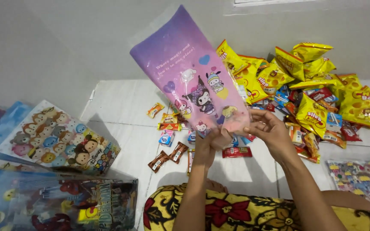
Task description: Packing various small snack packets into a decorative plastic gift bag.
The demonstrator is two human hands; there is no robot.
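I hold up a purple-to-pink plastic gift bag printed with cartoon characters, tilted with its top toward the upper left. My left hand grips its lower edge from below. My right hand pinches the lower right corner of the same bag. Behind and below the bag, small wrapped candies and chocolate bars lie scattered on the white tiled floor.
A heap of yellow snack packets with smaller sweets lies at the right. Stacks of cartoon-printed gift bags sit at the left, and another printed bag at the lower right. My lap, in yellow floral cloth, fills the bottom.
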